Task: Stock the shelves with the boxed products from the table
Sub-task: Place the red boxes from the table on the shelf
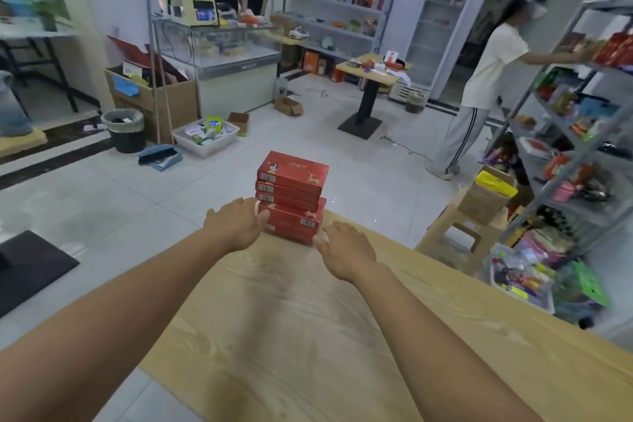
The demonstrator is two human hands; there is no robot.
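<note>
While stack rests on table (291,319), left hand (236,224): centre-left of frame, thumb on near face of the lower boxes at their left end; fingers go round the far side, hidden; reads as grasping.
Stack (291,197): red boxes, centre of frame, at the table's far edge; top three sit a bit askew on the lower two.
Long axis: runs left-right across the frame, right end slightly lower; one hand at each short end.
Right hand (346,250): just right of centre, thumb touching the bottom box's right near corner, fingers curled past the end; looks like a grasp, lower than the left's.
Shelves (582,113): right edge of frame, well apart from stack.
Next move, judged: lift from both ends, carry right; right hand leads, top three may slide.
</note>
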